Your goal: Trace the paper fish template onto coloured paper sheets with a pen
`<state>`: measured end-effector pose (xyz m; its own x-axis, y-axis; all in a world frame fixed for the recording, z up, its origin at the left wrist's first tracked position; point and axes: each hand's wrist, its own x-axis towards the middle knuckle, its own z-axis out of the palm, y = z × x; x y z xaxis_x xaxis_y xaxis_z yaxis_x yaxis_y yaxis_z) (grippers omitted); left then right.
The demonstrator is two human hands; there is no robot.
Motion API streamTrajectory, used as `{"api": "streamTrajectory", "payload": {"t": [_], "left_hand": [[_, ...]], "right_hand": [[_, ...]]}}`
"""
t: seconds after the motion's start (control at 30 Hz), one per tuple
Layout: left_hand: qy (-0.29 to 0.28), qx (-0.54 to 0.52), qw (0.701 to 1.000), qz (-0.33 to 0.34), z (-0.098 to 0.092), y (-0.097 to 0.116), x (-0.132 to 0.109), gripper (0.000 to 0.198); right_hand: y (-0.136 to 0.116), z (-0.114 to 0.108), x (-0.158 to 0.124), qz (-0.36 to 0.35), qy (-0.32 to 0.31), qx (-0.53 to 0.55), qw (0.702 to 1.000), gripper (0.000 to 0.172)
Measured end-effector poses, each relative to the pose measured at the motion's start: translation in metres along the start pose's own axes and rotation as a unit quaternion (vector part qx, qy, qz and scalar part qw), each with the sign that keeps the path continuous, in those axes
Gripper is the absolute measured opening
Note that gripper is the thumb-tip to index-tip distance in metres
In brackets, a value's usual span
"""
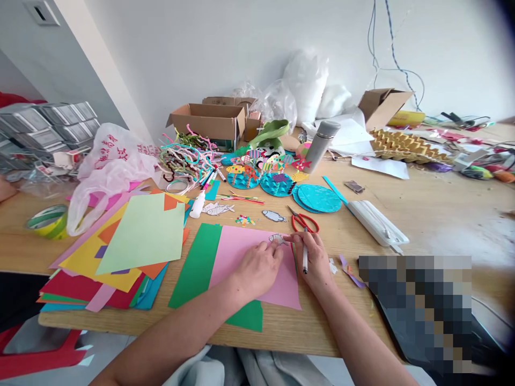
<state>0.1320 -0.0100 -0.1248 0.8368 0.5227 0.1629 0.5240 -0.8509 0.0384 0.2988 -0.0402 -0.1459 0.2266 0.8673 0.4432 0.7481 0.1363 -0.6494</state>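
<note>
My left hand (259,268) lies on a pink sheet of paper (237,257), its fingertips pressing on a small paper fish cutout (277,239). A green sheet (197,262) shows from under the pink one. My right hand (311,252) holds a white pen (304,256) with a dark end, close to the fish's tail. Exactly where the writing tip touches is hard to make out. Just beyond my hands lie another fish cutout (274,215) with a dark outline and red-handled scissors (303,221).
Coloured paper sheets (148,230) are stacked at left, near green-yellow tape (48,221). Blue discs with paper fish (243,179), pipe cleaners (189,161) and a grey bottle (322,145) stand behind. A white power bank-like block (378,222) and a pixelated dark object (414,305) are right.
</note>
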Motion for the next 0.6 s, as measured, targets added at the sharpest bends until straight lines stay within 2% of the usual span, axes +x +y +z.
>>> {"api": "streamTrajectory", "payload": {"t": [0.23, 0.6], "left_hand": [[0.014, 0.01, 1.0, 0.002, -0.0015, 0.0, 0.0009, 0.037], [0.0, 0.009, 1.0, 0.002, -0.0004, 0.0006, 0.0014, 0.033]], "right_hand": [[-0.0022, -0.0009, 0.0013, -0.017, -0.025, -0.013, 0.999, 0.025], [0.0002, 0.0007, 0.0, 0.01, -0.035, -0.015, 0.999, 0.028]]}}
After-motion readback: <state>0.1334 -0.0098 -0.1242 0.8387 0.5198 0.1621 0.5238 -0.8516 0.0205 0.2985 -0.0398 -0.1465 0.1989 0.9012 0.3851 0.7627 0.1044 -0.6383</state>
